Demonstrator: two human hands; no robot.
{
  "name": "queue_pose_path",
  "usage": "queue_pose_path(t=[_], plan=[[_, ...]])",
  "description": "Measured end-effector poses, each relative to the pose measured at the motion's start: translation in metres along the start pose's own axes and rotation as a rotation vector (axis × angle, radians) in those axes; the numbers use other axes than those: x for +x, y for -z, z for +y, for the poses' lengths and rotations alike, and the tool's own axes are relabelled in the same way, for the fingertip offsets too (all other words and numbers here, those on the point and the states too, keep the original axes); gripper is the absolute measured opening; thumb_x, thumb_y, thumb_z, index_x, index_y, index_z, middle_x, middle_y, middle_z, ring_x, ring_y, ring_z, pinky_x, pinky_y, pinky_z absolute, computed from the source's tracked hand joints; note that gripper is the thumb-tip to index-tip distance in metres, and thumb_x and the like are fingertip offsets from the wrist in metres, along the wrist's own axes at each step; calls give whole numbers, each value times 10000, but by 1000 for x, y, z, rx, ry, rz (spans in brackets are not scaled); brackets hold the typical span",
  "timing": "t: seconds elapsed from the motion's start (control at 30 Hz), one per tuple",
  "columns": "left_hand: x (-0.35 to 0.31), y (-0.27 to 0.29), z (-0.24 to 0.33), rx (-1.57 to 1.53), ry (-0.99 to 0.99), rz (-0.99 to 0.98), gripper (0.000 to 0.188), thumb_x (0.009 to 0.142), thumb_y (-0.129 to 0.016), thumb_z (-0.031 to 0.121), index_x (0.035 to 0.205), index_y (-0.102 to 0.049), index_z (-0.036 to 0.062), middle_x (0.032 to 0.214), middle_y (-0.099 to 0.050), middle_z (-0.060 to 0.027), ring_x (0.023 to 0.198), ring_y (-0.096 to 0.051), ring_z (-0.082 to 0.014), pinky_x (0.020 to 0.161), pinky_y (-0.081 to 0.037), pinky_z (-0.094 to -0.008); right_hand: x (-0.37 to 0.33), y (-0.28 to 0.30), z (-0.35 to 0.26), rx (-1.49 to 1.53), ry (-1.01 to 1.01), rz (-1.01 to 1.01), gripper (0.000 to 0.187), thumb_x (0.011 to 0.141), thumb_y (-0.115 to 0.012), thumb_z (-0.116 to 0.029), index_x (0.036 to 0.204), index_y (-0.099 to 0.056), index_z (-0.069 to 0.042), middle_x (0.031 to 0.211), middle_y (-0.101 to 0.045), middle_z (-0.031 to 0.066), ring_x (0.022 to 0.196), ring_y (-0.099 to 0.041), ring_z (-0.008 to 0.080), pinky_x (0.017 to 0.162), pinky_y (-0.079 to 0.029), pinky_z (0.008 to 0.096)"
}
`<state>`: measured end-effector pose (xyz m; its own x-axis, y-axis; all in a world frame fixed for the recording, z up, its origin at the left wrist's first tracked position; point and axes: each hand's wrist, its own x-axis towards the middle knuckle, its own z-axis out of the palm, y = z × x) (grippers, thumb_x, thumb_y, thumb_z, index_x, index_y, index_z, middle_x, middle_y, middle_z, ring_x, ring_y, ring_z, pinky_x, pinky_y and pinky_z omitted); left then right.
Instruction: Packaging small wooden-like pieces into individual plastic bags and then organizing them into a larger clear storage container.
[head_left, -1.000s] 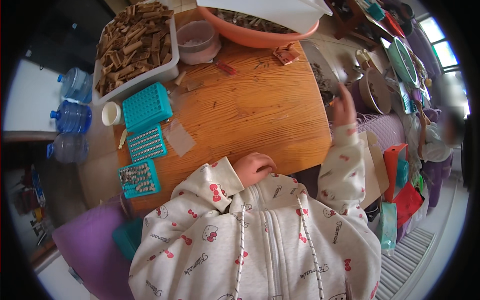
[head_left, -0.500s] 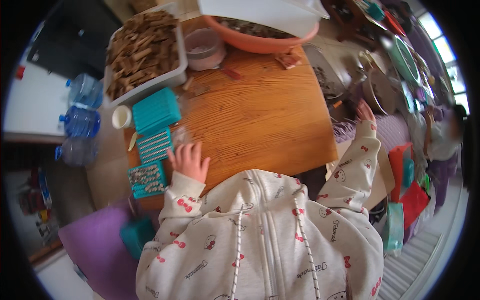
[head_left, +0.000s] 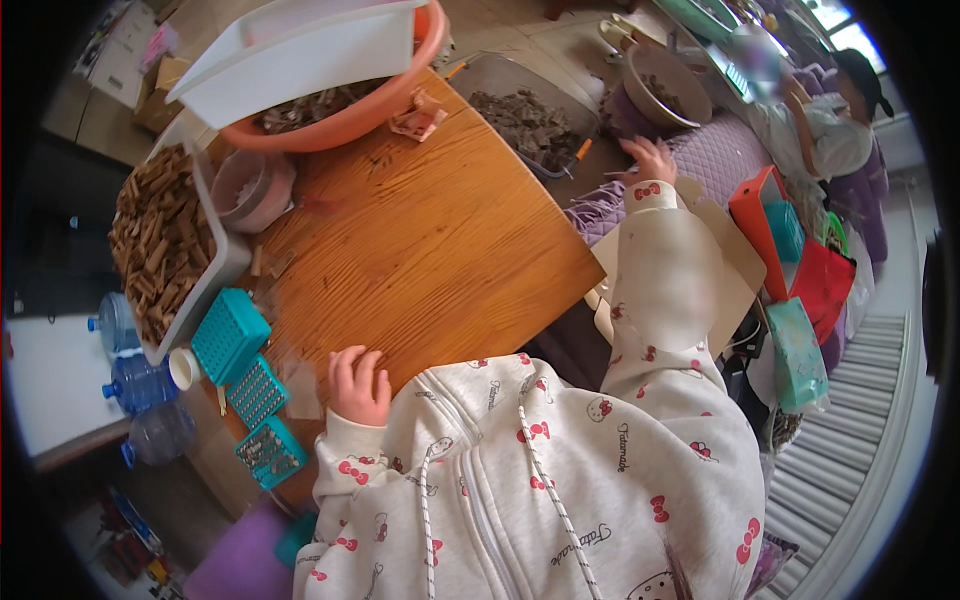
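Bare tabletop [head_left: 440, 230] between left hand [head_left: 360, 388] at near edge and right hand [head_left: 648, 160] past side edge, fingers [head_left: 369, 376] parted.

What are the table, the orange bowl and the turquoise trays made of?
The table looks like wood, smooth and perhaps varnished: brown grain lines run across it. The orange bowl seems to be smooth plastic, going by its even colour and rounded rim. The turquoise trays are probably hard plastic, evenly coloured with neat rows of holes; how shiny, I can't tell.
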<state>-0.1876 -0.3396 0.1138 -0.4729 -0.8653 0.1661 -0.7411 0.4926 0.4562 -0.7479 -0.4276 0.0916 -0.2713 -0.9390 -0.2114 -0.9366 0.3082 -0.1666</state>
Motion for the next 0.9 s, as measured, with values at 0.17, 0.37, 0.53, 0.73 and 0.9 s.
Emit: queue_pose_path(t=[0.17,0.37,0.53,0.73,0.9], plan=[[27,-30,31,-103,-189,-109,303,775,-523,-52,1053,-609,34,1179,-511,-140,1138,-476,-341,998,-370,-475,-58,46,-23,2055,353,-182,440,954,-410,-368,1249,-508,-55,1069,-623,165,966,-615,271,877,-481,388],[57,-47,41,-140,-266,-246,301,779,-529,-42,1052,-618,48,1176,-535,-118,1142,-486,-322,1014,-359,-472,-75,3,21,406,191,-713,239,860,-566,-162,1047,-648,-38,924,-678,78,776,-647,203,747,-511,313],[68,-54,39,-255,-180,-236,301,752,-500,-53,1007,-629,39,1124,-567,-108,1118,-501,-302,1010,-355,-468,-90,-48,-4,615,270,-1329,316,869,-578,-222,1126,-591,-39,1010,-640,103,856,-627,209,808,-489,333],[72,-54,46,-283,-125,-233,284,729,-475,-90,935,-632,25,1064,-588,-111,1080,-511,-314,962,-373,-421,75,-113,18,1322,664,263,433,900,-539,-267,1282,-466,-76,1204,-557,159,1027,-586,279,922,-445,405],[76,-57,46,-229,-130,-254,277,707,-485,-51,923,-629,48,1050,-581,-101,1053,-510,-306,933,-370,-421,94,-56,-4,2249,539,-634,437,877,-527,-125,1308,-462,-99,1153,-606,122,1068,-577,279,910,-456,423]])
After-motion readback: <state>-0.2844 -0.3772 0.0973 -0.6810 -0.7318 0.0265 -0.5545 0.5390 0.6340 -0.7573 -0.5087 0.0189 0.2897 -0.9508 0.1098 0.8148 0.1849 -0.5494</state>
